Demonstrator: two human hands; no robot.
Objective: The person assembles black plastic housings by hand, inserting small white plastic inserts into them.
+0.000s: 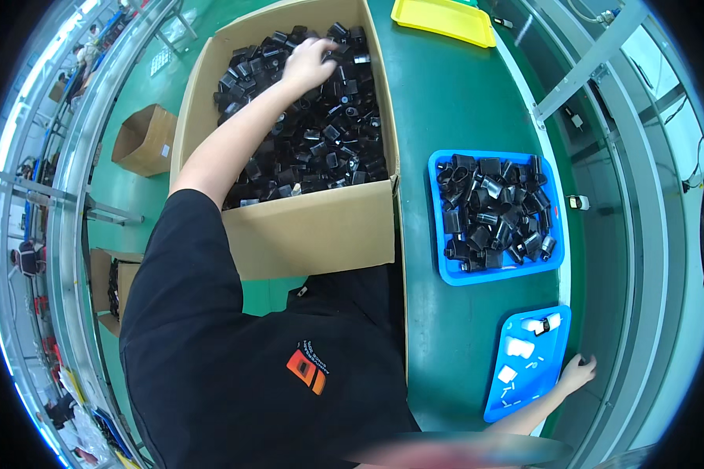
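Observation:
A large cardboard box (313, 227) stands in front of me, filled with small glossy black plastic parts (328, 144). My left hand (309, 66) reaches over the far part of this heap, its fingers bent and somewhat apart. No part shows clearly in its grip. At the lower right, my right hand (577, 374) is just beyond the right edge of a small blue tray (491, 402). Its fingers are loosely curved and apart, with nothing visible between them. White blocks (518, 347) and little white strips lie in that tray.
On the green table (438, 336), a larger blue tray (555, 258) holds more black parts. A yellow tray (446, 19) lies at the far end. Metal frame posts (594, 62) line the right side. An open carton (147, 141) stands on the floor at left.

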